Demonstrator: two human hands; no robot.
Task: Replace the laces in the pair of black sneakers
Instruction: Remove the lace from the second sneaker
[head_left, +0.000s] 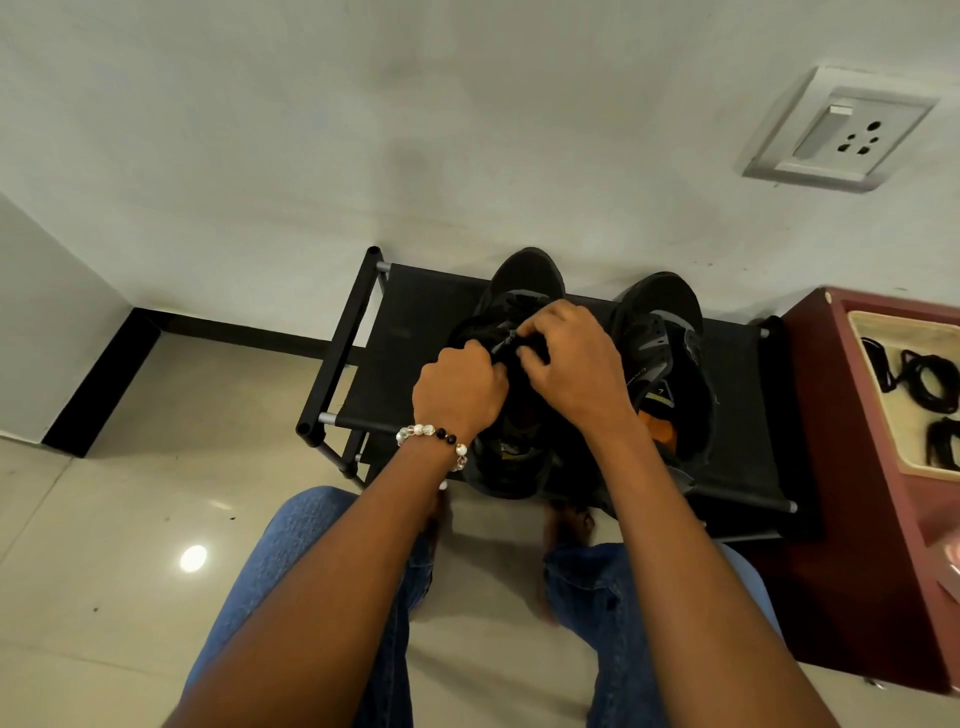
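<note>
2 black sneakers side by side on a low black rack (410, 312), toes twd the wall. Left sneaker (524, 280) sits under both hands; right sneaker (665, 332) just beside it, untouched, orange insole showing, no lace visible in its eyelets.

Left hand (460, 389), w/ 1 bead bracelet (431, 434) at the wrist, fingers curled in a fist abt a lace (504, 344); only the short tipped end of it shows, poking up btw the hands. Right hand (571, 364) fingers bent down onto the left sneaker's tongue area, pinching at the same lace end; exact grip hard to make out, dark on dark.

Most of the left sneaker hidden by hands & forearms; its heel in shadow. Eyelets there can't be read.

Right side: 1 maroon cabinet (831, 467), cut off by the frame, carrying a tan tray (883, 410) w/ abt 3 black lace bundles (930, 379), partly cropped. 1 wall socket (836, 130) upper right. Knees in blue jeans (291, 566) below, bare feet blurred by the rack's front edge. Tiled floor (104, 571), glare spot lower left.
</note>
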